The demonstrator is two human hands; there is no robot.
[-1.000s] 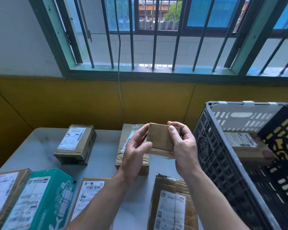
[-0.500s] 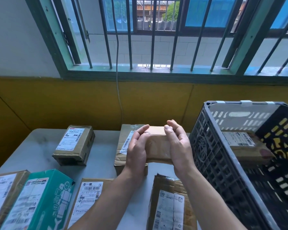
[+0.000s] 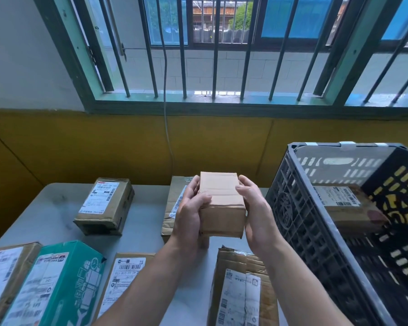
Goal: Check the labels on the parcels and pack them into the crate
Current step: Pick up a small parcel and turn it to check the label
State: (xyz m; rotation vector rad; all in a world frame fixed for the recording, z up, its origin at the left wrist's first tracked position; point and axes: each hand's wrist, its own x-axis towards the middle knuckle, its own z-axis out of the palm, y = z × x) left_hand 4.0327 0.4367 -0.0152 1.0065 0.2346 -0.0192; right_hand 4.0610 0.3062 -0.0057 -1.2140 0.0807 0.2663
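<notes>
**Barred window above a yellow wall**

I face a green-framed window (image 3: 222, 100) with dark upright bars (image 3: 216, 55), and daylight comes through it. Below the sill the wall (image 3: 92, 149) is yellow; up at my left it is white. A thin cable (image 3: 165, 90) hangs down from the window. The grey table (image 3: 45, 208) stands before the wall.
</notes>
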